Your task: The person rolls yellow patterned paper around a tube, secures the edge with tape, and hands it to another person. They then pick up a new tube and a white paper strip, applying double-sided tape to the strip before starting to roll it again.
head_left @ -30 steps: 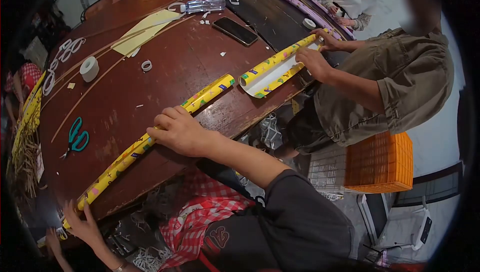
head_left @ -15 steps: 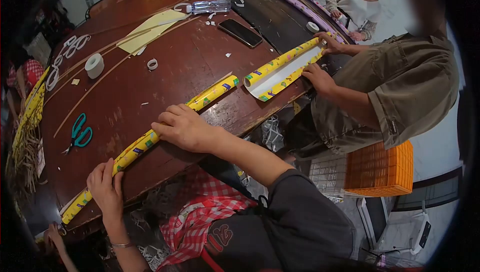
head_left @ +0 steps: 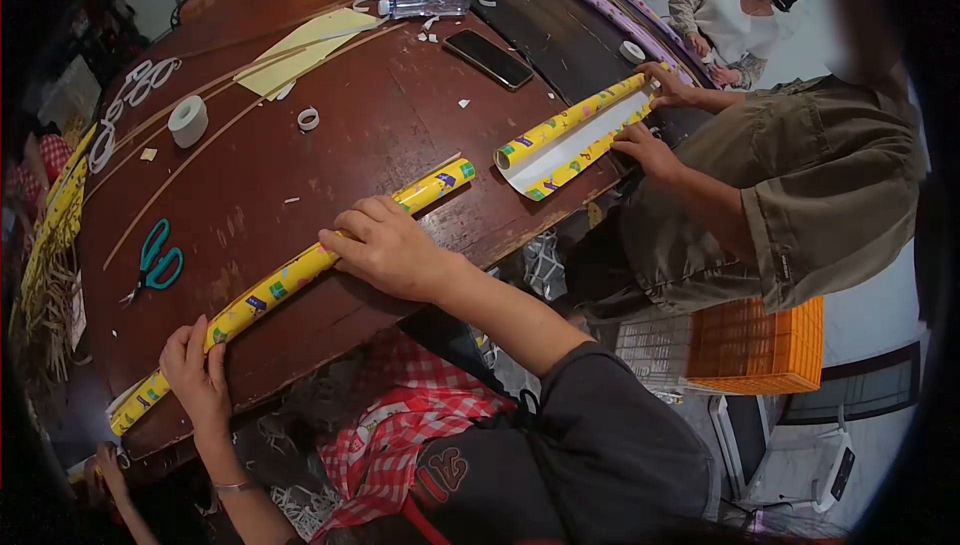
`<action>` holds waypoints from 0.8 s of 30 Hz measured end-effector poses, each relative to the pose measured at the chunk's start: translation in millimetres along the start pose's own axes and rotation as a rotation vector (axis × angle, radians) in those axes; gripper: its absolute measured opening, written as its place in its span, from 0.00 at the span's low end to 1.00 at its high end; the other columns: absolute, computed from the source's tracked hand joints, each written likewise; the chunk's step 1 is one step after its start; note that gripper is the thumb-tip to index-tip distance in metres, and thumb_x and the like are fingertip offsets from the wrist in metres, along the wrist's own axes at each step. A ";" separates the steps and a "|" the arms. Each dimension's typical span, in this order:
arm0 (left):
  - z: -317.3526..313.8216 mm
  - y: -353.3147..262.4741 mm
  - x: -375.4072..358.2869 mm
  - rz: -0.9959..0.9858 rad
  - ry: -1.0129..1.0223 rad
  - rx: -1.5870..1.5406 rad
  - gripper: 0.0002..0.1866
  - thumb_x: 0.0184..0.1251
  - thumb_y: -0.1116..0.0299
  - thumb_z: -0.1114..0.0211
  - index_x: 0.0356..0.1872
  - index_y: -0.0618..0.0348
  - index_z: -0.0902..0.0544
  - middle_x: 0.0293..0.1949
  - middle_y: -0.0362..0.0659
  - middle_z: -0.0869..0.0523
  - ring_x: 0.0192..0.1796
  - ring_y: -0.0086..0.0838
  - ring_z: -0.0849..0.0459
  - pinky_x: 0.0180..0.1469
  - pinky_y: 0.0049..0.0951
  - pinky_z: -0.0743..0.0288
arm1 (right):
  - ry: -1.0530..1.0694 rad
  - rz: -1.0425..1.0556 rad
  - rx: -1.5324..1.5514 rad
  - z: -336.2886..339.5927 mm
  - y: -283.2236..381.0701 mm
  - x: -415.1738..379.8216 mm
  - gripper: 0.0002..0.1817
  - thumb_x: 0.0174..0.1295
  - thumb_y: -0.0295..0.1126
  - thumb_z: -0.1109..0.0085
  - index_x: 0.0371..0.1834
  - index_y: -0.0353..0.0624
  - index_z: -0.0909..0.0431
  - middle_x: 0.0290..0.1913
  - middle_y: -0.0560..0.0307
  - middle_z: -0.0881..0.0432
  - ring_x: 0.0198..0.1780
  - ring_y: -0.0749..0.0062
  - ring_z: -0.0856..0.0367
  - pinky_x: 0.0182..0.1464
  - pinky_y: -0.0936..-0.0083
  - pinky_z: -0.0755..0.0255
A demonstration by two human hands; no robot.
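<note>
A long thin roll of yellow patterned paper (head_left: 285, 288) lies slantwise along the near edge of the table. Over its lower-left part my left hand (head_left: 197, 373) is curled, with the thumb on the near side. Farther up the roll, my right hand (head_left: 385, 248) rests with its fingers bent over the top. Between the two hands the roll looks tightly wound, and a thin edge sticks out along its far end. Beyond that end, a co-worker's hands (head_left: 652, 150) hold a partly opened yellow patterned sheet (head_left: 570, 135), its white inside showing.
Teal-handled scissors (head_left: 160, 257), a white tape roll (head_left: 188, 121), a small tape ring (head_left: 308, 120), a phone (head_left: 487, 59), a plastic bottle (head_left: 428, 6) and thin strips (head_left: 200, 150) lie on the table (head_left: 330, 175). An orange crate (head_left: 760, 345) stands at right.
My hands have turned the roll slightly; its long loose edge now shows less. My right hand has shifted a little right, my left a little left. The co-worker still holds the sheet.
</note>
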State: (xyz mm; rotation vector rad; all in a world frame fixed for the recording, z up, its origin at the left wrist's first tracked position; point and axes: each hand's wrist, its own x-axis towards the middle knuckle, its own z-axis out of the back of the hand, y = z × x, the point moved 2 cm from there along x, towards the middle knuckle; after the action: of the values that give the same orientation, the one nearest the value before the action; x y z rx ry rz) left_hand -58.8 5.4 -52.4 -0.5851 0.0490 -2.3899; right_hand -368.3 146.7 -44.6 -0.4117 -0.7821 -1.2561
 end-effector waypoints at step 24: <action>-0.1 0.9 -3.4 0.029 -0.143 -0.131 0.16 0.65 0.69 0.31 0.53 0.59 0.16 0.50 0.45 0.18 0.54 0.41 0.22 0.59 0.40 0.31 | 0.003 -0.055 0.059 -1.2 2.4 3.3 0.18 0.49 0.33 0.28 0.43 0.42 0.20 0.42 0.55 0.21 0.46 0.57 0.24 0.51 0.60 0.29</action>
State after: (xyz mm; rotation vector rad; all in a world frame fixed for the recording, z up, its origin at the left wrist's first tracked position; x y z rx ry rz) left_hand -56.0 6.8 -53.9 -0.8100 0.1509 -2.3224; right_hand -365.3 144.4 -42.7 -0.3423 -0.8314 -1.2814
